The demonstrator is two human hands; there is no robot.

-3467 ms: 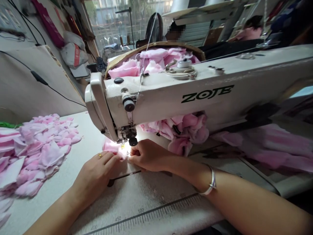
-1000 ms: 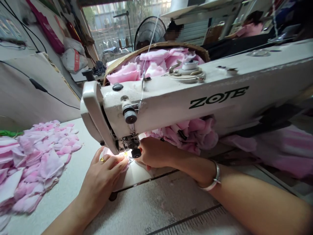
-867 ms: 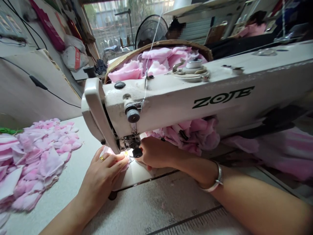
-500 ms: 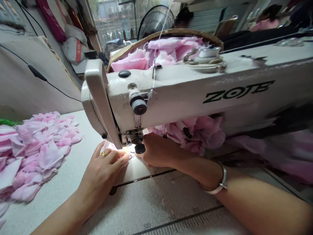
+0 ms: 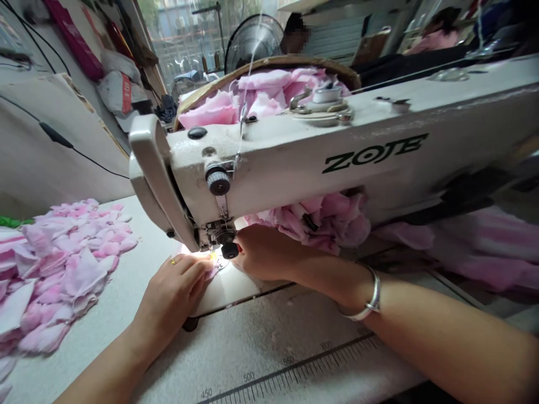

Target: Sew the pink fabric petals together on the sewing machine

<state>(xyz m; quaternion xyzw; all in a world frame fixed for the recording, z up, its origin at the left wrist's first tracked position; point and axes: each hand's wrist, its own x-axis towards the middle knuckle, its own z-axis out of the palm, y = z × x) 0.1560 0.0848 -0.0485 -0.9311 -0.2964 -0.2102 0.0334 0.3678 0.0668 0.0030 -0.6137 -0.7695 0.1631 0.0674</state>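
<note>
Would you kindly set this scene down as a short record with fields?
Left hand: left hand, fingertips on pink cloth near the lit needle area
Right hand: right hand, curled beside a black knob, fingertips hidden
Machine: white sewing machine, marked ZOJE
Left of machine: pile of pink-and-white pieces
Right wrist: silver bangle
Tabletop marking: ruler scale

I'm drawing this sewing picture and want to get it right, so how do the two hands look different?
The left hand wears a gold-coloured ring; no ring shows on the right hand.
The right wrist has a silver-coloured bangle; the left wrist shows none.
The left hand reaches its fingers onto pink cloth, while the right hand is curled, its fingertips hidden.
Both are bare, near the sewing machine's bright light.
</note>
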